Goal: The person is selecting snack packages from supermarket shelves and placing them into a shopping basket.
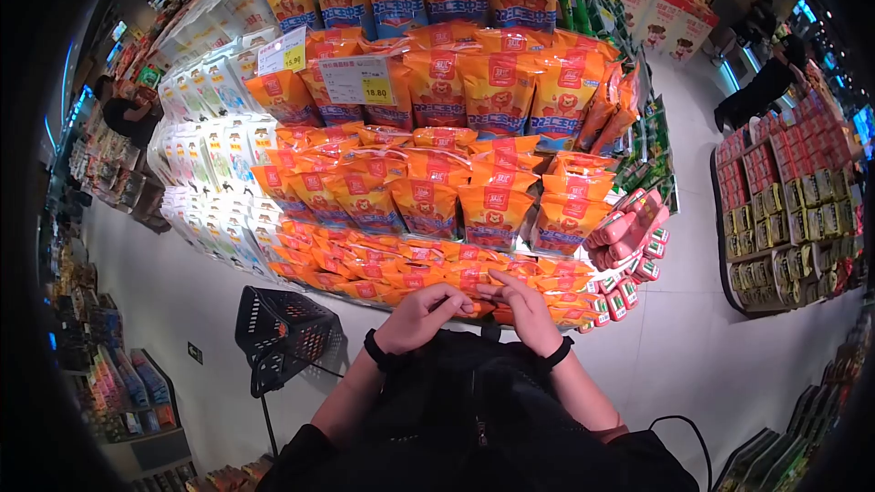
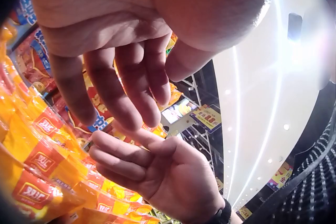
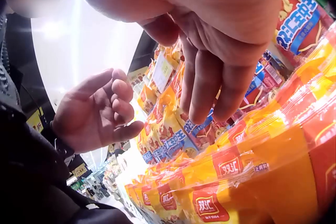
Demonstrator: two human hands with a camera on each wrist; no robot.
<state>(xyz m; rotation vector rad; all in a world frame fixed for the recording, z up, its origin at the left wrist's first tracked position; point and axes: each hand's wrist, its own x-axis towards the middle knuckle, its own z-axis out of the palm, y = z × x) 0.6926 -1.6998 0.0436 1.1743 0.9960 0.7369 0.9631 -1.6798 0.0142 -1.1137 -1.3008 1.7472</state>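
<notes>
My left hand (image 1: 421, 319) and right hand (image 1: 527, 312) are held close together, palms towards each other, in front of the lowest tier of orange snack bags (image 1: 424, 210). Neither holds anything. Loosely bent fingers of the left hand (image 2: 131, 40) hang down in the left wrist view, over the right hand (image 2: 173, 174). In the right wrist view the right hand (image 3: 220, 40) has its fingers pointing down before the bags (image 3: 236, 174), while the left hand (image 3: 94, 113) shows a half-curled palm.
White packs (image 1: 205, 146) fill the display's left side; pink packs (image 1: 629, 228) sit at its right end. Price cards (image 1: 355, 80) stand among the bags. A black shopping basket (image 1: 283, 319) is on the floor at left. Another display (image 1: 788, 210) and people stand farther off.
</notes>
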